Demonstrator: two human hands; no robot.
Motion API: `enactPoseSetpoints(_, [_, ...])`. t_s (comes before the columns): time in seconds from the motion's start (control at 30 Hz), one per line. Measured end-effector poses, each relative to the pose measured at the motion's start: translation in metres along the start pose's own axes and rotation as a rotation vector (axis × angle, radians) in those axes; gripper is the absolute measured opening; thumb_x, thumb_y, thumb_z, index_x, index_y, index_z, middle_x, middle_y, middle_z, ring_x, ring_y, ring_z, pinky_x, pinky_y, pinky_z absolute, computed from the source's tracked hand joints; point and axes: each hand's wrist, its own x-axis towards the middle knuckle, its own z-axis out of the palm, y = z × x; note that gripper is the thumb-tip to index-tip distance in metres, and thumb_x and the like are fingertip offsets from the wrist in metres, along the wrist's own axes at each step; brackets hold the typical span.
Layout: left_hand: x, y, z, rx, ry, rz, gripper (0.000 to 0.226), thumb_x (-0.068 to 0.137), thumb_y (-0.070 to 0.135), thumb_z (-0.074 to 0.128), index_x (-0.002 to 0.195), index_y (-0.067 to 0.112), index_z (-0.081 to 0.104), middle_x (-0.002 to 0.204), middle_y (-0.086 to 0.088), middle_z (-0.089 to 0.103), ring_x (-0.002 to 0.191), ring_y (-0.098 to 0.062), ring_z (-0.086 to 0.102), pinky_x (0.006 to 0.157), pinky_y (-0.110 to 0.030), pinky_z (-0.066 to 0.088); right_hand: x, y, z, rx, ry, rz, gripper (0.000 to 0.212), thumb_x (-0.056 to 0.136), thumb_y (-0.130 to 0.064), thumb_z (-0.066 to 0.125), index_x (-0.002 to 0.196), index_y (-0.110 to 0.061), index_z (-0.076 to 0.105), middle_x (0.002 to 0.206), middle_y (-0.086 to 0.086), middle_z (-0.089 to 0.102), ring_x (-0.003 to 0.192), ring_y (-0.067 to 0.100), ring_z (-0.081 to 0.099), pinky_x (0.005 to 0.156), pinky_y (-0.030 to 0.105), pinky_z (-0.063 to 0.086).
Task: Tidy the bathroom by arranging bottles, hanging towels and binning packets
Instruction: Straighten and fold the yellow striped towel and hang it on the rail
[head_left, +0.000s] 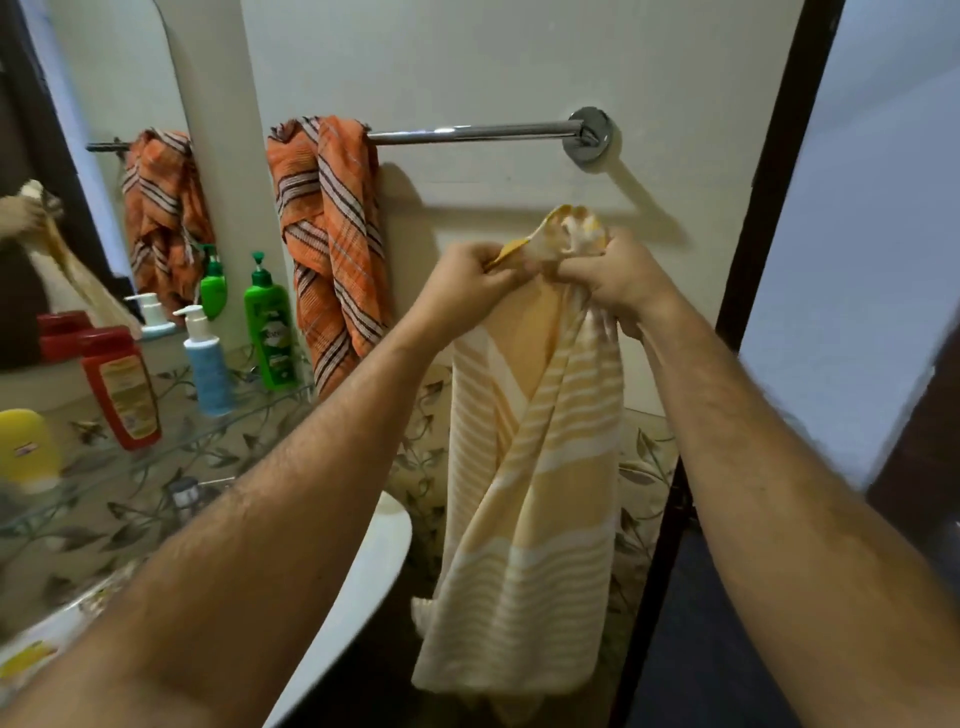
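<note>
— Which step is this?

— Towel hanging, I'd say. Both arms reach forward; the left hand (480, 275) and right hand (613, 283) grip the bunched top of the yellow striped towel (535, 467), just below the rail (467, 132).

— And next?

— Probably lift it over the bare stretch beside the orange towel (332, 234).

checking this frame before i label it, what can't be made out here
Head view only:
- Left end of the chrome towel rail: hidden by the orange striped towel.
- Yellow-and-white striped towel top edge: bunched inside the left hand and right hand.
- Green pump bottle label: too small to read.
</note>
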Motion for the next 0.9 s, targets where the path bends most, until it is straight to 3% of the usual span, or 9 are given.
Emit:
enactPoseSetpoints(0.1, [-0.013, -0.023, 0.004, 0.008, -0.055, -0.114, 0.045, 0.089, 0.032, 0.073, 0.102, -0.01, 0.065, 0.088, -0.019, 0.066, 0.079, -0.023, 0.058, 0.075, -0.049, 0.053, 0.008, 0.013, 0.007, 0.04, 0.176, -0.05, 0.028, 0.079, -0.001, 0.067, 0.058, -0.017, 0.058, 0.053, -0.012, 0.057, 0.054, 0.008, 0.054, 0.052, 0.022, 0.045])
enactPoseSetpoints(0.27, [-0.039, -0.068, 0.005, -0.08, 0.092, -0.299, 0.04, 0.095, 0.03, 0.065, 0.098, -0.009, 0.065, 0.083, -0.015, 0.058, 0.077, -0.025, 0.053, 0.072, -0.042, 0.044, 0.019, 0.032, 0.034, -0.064, 0.168, -0.065, 0.02, 0.086, -0.012, 0.064, 0.071, -0.017, 0.054, 0.069, -0.004, 0.055, 0.068, 0.015, 0.054, 0.065, 0.028, 0.044])
enactPoseSetpoints(0.3, [-0.04, -0.071, 0.004, -0.126, 0.157, -0.297, 0.041, 0.096, 0.028, 0.064, 0.097, -0.013, 0.063, 0.083, -0.015, 0.056, 0.077, -0.026, 0.052, 0.072, -0.041, 0.043, 0.019, 0.037, 0.037, -0.089, 0.102, -0.061, 0.011, 0.088, -0.018, 0.068, 0.083, -0.013, 0.059, 0.081, 0.001, 0.063, 0.078, 0.02, 0.062, 0.072, 0.031, 0.05])
enactPoseSetpoints(0.37, [-0.036, -0.07, 0.004, -0.156, 0.261, -0.257, 0.044, 0.094, 0.027, 0.065, 0.091, -0.016, 0.06, 0.079, -0.013, 0.053, 0.073, -0.023, 0.048, 0.067, -0.038, 0.04, 0.014, 0.045, 0.045, -0.072, -0.146, -0.042, 0.04, 0.081, -0.039, 0.077, 0.106, -0.011, 0.061, 0.102, 0.005, 0.069, 0.094, 0.019, 0.067, 0.081, 0.033, 0.055])
enactPoseSetpoints(0.43, [-0.028, -0.062, 0.003, -0.111, 0.315, -0.206, 0.038, 0.091, 0.027, 0.064, 0.078, -0.008, 0.061, 0.068, -0.008, 0.05, 0.063, -0.017, 0.045, 0.057, -0.032, 0.037, 0.01, 0.052, 0.053, -0.041, -0.404, -0.056, 0.048, 0.069, -0.049, 0.081, 0.103, -0.02, 0.063, 0.093, -0.01, 0.07, 0.085, 0.003, 0.065, 0.073, 0.022, 0.054])
enactPoseSetpoints(0.5, [-0.024, -0.059, -0.001, -0.074, 0.308, -0.193, 0.031, 0.09, 0.023, 0.064, 0.074, -0.004, 0.061, 0.063, -0.006, 0.05, 0.06, -0.015, 0.045, 0.056, -0.031, 0.037, 0.007, 0.055, 0.06, -0.134, -0.52, -0.135, 0.028, 0.071, -0.034, 0.086, 0.088, -0.02, 0.069, 0.073, -0.016, 0.064, 0.069, -0.005, 0.058, 0.064, 0.016, 0.048])
enactPoseSetpoints(0.6, [-0.038, -0.075, -0.008, -0.152, 0.19, -0.245, 0.023, 0.092, 0.022, 0.067, 0.086, 0.0, 0.068, 0.078, -0.009, 0.06, 0.073, -0.019, 0.054, 0.066, -0.033, 0.046, 0.015, 0.062, 0.066, -0.215, -0.361, -0.262, 0.025, 0.078, -0.017, 0.082, 0.062, -0.027, 0.064, 0.052, -0.022, 0.053, 0.053, -0.011, 0.045, 0.055, 0.017, 0.04])
enactPoseSetpoints(0.73, [-0.069, -0.111, -0.01, -0.181, -0.017, -0.378, 0.005, 0.093, 0.025, 0.069, 0.093, 0.02, 0.07, 0.089, 0.004, 0.072, 0.082, -0.01, 0.069, 0.077, -0.031, 0.058, 0.018, 0.07, 0.086, 0.074, -0.169, -0.138, 0.027, 0.084, -0.01, 0.071, 0.063, -0.025, 0.065, 0.059, -0.018, 0.058, 0.061, 0.0, 0.055, 0.064, 0.022, 0.047])
enactPoseSetpoints(0.9, [-0.079, -0.13, -0.021, -0.142, 0.201, -0.443, 0.027, 0.099, 0.03, 0.059, 0.09, 0.006, 0.067, 0.086, -0.012, 0.065, 0.077, -0.026, 0.062, 0.066, -0.04, 0.05, 0.012, 0.09, 0.118, 0.217, -0.283, 0.033, 0.009, 0.077, -0.02, 0.07, 0.068, -0.02, 0.067, 0.065, -0.011, 0.063, 0.066, 0.008, 0.06, 0.068, 0.027, 0.05])
